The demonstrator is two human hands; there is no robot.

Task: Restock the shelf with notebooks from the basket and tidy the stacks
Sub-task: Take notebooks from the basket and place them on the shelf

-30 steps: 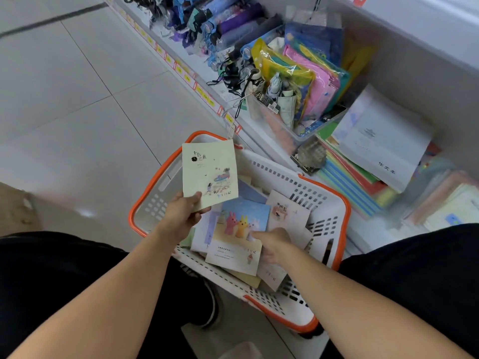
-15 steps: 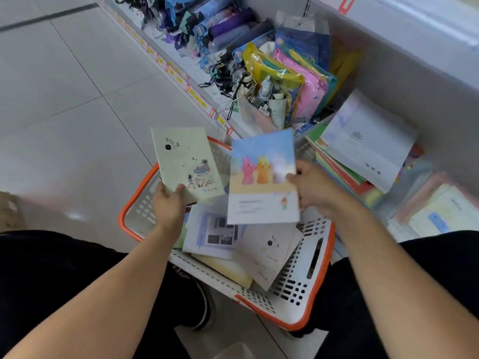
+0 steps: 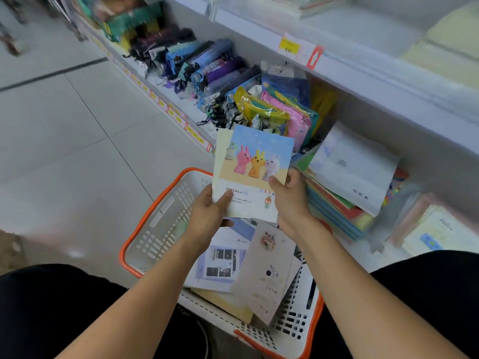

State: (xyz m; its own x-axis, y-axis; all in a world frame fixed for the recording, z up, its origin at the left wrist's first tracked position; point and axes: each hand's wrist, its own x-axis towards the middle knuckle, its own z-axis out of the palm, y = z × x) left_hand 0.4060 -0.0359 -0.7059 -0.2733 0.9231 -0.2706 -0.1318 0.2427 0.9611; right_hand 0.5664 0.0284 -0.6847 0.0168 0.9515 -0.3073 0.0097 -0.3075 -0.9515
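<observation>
While both hands hold it above the far rim of the basket [image 3: 145,224], the rabbit-cover notebook [image 3: 255,167] hides nearly all of a pale cream notebook [image 3: 220,149] stacked behind it; only a strip along that one's left edge shows. The left hand [image 3: 207,216] pinches the pair at the lower left corner, thumb flat across the glossy cover, and the right hand [image 3: 290,200] pinches the lower right edge, thumb on the picture (the fingers behind the covers cannot be seen). Three more thin, flat notebooks lie overlapping in the white perforated plastic basket with its orange rim: a window-photo notebook [image 3: 220,263], a grey notebook [image 3: 267,270] tilted over it, and a yellowish one [image 3: 225,301] mostly buried beneath. On the bottom shelf [image 3: 368,252], just right of the hands, a white notebook [image 3: 355,167] rests askew on a stack of coloured notebooks [image 3: 334,211]. Stacks nearer the right edge are blurred. Folded umbrellas [image 3: 207,66] lie farther along the shelf.
</observation>
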